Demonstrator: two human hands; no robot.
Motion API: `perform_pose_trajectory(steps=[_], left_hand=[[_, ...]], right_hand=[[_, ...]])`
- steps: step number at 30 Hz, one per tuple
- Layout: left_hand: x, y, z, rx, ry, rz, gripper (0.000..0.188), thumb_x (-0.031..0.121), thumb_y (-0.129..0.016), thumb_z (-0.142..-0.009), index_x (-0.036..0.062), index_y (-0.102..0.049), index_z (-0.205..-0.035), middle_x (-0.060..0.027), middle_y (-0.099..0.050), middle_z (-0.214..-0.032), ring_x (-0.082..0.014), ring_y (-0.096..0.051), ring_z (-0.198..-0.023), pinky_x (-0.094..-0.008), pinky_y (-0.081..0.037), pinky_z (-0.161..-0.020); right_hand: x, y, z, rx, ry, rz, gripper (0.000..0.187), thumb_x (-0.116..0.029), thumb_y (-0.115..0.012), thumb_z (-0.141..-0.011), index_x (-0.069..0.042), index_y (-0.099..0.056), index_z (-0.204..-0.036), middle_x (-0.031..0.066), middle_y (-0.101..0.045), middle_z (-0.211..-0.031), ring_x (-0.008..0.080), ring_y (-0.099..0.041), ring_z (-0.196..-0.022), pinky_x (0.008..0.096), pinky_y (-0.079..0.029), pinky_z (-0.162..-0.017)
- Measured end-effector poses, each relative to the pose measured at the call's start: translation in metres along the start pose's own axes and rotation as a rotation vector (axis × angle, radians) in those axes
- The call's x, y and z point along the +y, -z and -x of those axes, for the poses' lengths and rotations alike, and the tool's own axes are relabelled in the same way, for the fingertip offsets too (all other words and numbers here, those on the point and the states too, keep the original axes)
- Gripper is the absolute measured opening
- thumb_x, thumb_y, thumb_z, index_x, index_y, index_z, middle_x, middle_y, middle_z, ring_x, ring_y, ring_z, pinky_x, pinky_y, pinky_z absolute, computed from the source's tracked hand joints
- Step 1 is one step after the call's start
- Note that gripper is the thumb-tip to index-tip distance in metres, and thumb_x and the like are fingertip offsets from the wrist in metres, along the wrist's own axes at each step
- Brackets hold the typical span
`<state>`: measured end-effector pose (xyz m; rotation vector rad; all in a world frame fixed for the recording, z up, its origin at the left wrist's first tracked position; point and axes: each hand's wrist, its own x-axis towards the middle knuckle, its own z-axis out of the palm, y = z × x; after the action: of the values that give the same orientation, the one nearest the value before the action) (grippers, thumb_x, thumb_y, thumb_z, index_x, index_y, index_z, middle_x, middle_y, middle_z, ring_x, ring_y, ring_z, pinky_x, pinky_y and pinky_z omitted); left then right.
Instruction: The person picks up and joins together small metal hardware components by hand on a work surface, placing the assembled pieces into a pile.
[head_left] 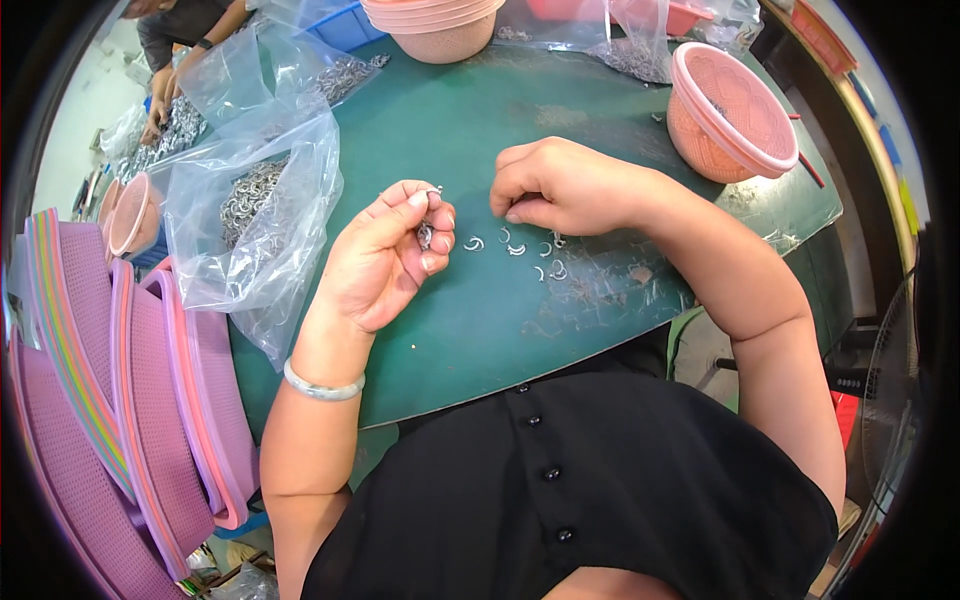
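Left hand [385, 255]: raised off the green table [480, 320], fingers curled shut on a small cluster of metal pieces [426, 235].
Right hand [560, 185]: knuckles down, fingertips closed, pressing at the loose curved clips [515, 247]; any grasp hidden.
Step, judged: gathering clips one by one.
Next move calls for: a fine pinch on one clip.
Surroundings: clear bag of clips [255, 210] by the left wrist; pink basket [735, 110] far right; purple baskets [150, 420] stacked left.
Obstruction: none between the hands.

Hooks [515, 248] on table [480, 320], bag [260, 210] left, basket [735, 110] right
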<state>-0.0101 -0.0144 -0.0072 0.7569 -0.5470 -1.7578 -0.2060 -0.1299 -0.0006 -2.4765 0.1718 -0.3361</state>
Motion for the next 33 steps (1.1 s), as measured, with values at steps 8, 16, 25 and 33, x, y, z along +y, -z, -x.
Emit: perform_pose_trajectory(steps=[8,16,25,33], left_hand=[[0.0,0.003,-0.001,0.1,-0.049,-0.076,0.006,0.004,-0.049,-0.083,0.0009,-0.052,-0.078,-0.0134,-0.058,-0.086,-0.0187,-0.06,-0.073,-0.0262,-0.051,-0.064],[-0.001,0.001,0.0,0.107,-0.045,-0.062,0.004,0.004,-0.051,-0.081,0.002,-0.052,-0.084,-0.011,-0.058,-0.083,-0.0176,-0.059,-0.07,-0.0259,-0.05,-0.061],[-0.012,-0.017,0.003,0.13,0.026,-0.373,0.014,0.018,-0.055,-0.085,0.0043,-0.053,-0.088,-0.0031,-0.056,-0.075,-0.0093,-0.053,-0.063,-0.0195,-0.043,-0.054],[-0.013,-0.008,0.002,0.071,-0.025,-0.27,0.009,0.015,-0.052,-0.088,0.0063,-0.053,-0.087,-0.0019,-0.056,-0.075,-0.0089,-0.052,-0.062,-0.0194,-0.042,-0.053]], right_hand=[[-0.001,-0.006,0.002,-0.055,0.008,0.06,0.01,-0.003,-0.061,-0.07,-0.002,-0.058,-0.08,0.0096,-0.052,-0.076,0.0266,-0.053,-0.073,0.0344,-0.043,-0.063],[0.0,-0.008,0.0,-0.039,0.01,0.057,0.009,-0.005,-0.059,-0.073,0.0,-0.055,-0.079,0.0106,-0.052,-0.076,0.0276,-0.052,-0.073,0.0346,-0.042,-0.065],[-0.014,-0.011,-0.006,0.21,-0.141,-0.332,0.011,-0.009,-0.055,-0.082,0.002,-0.056,-0.083,0.0054,-0.054,-0.077,0.0127,-0.051,-0.071,0.0256,-0.041,-0.064],[-0.008,-0.016,-0.007,0.304,-0.052,-0.46,0.016,-0.012,-0.054,-0.081,0.001,-0.061,-0.089,0.011,-0.06,-0.08,0.0183,-0.056,-0.073,0.0286,-0.044,-0.066]])
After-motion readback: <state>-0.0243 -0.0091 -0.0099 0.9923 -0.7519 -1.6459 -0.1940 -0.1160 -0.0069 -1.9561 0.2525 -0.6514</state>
